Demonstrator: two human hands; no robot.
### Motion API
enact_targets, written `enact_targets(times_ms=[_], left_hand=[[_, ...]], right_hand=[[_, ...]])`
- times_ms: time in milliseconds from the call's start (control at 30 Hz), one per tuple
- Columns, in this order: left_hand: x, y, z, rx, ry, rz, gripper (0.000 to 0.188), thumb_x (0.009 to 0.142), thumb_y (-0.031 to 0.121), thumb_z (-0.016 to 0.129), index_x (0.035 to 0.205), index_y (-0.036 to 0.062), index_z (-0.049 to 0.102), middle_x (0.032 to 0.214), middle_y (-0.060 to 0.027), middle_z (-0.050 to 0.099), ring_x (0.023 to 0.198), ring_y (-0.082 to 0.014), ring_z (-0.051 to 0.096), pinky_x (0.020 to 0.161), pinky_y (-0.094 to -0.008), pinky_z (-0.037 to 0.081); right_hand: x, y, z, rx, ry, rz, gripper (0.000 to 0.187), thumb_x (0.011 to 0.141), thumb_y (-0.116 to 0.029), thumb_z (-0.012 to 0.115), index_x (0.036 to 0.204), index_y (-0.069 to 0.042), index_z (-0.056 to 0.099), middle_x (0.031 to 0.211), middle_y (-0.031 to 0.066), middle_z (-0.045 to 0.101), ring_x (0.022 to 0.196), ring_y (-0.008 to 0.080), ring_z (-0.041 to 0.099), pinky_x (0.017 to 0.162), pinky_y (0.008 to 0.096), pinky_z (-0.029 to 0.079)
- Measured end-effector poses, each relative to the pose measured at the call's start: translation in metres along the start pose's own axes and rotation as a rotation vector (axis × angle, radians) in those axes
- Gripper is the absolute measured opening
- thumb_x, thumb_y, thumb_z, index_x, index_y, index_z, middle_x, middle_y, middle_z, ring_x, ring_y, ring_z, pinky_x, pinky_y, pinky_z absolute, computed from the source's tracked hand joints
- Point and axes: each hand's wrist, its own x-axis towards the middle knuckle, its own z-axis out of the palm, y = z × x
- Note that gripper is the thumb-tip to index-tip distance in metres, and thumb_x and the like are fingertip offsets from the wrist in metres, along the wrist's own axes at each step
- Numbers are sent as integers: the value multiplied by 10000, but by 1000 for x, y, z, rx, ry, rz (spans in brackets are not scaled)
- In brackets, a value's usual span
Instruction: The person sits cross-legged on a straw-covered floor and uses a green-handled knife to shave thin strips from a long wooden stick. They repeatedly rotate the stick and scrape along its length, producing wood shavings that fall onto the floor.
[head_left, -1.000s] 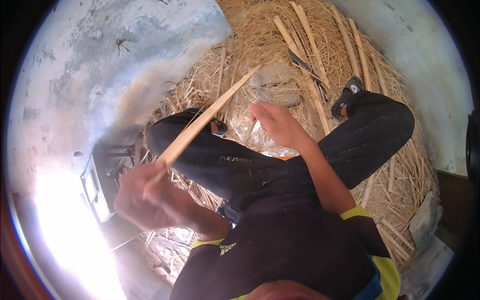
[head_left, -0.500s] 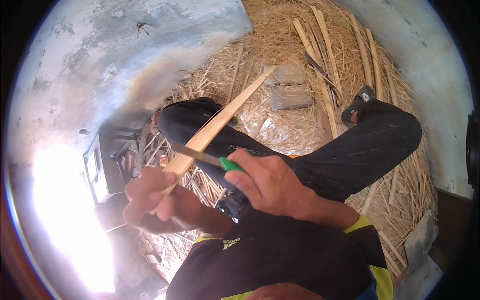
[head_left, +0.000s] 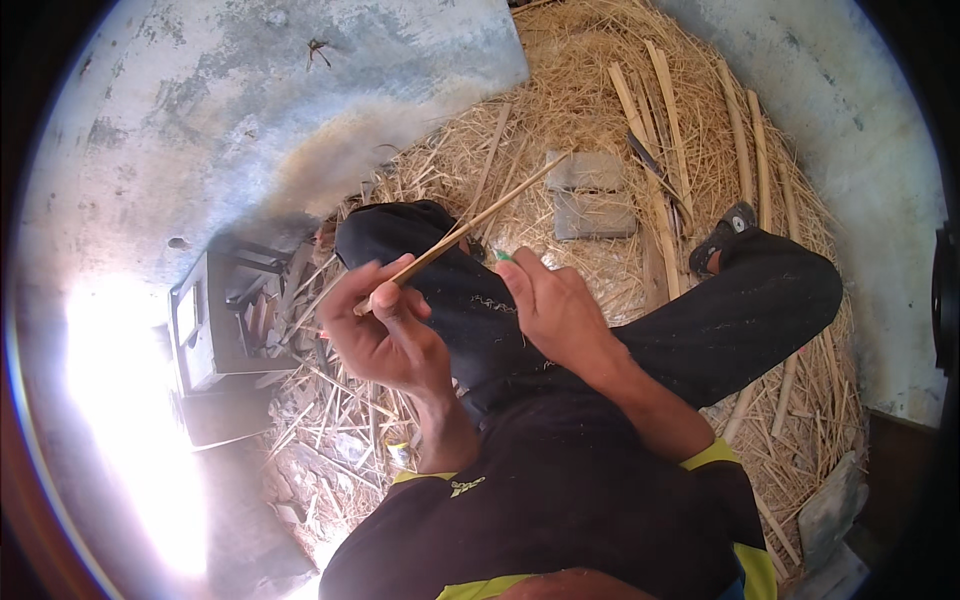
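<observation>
Between its thumb and fingers my left hand [head_left: 390,325] pinches the near end of a long, thin bamboo strip [head_left: 485,215]. The strip slants away to the upper right over my left leg, its narrow edge turned up. To the right of it, apart from the strip, my right hand [head_left: 565,310] is closed round a knife; only a bit of the green handle [head_left: 502,256] shows above the thumb. The blade cannot be made out at this angle.
Straw-like shavings [head_left: 560,90] cover the floor. Two grey bricks [head_left: 595,213] lie ahead, with long strips [head_left: 672,130] and a dark curved tool [head_left: 655,165] beyond my right foot. A small wooden frame [head_left: 205,320] stands left, by the wall [head_left: 200,130].
My left hand has moved up and right and turned the strip from its flat face onto its edge. My right hand has lifted the knife off the strip and shifted slightly right.
</observation>
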Motion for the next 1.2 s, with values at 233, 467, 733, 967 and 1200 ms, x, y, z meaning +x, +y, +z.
enact_targets(times_ms=[233,467,733,967,1200], left_hand=[[6,-9,-7,-80,-66,33,270,934,223,580,945,17,406,909,-181,564,547,-153,557,472,-230,467],[7,-10,-12,-186,-84,44,224,865,68,655,932,3,452,834,-151,538,524,-174,578,454,-219,500],[10,-10,-20,-142,-99,63,152,831,-13,663,882,-11,520,809,-147,544,535,-163,580,438,-210,479],[14,-13,-22,-148,-144,66,124,830,-26,659,878,-27,545,831,-163,559,569,-165,596,482,-220,496],[15,-13,-23,-168,-240,104,141,828,-7,670,878,-39,543,831,-181,559,564,-175,597,459,-225,497]], right_hand=[[7,-11,-15,145,-63,-15,302,999,-258,406,870,1,494,587,190,513,559,400,543,519,434,395],[-1,-38,-10,193,-176,-133,254,983,-247,450,896,-14,499,592,190,514,570,411,556,501,434,398],[-2,-38,-2,87,-68,-218,255,976,-252,464,871,-21,482,510,199,524,495,403,567,433,475,424],[0,-46,-18,-8,-139,-102,258,974,-260,462,878,-26,512,566,213,519,540,434,544,493,485,407],[2,-27,-18,-100,-94,-65,236,969,-235,478,881,-18,506,555,213,513,532,407,557,480,462,418]])
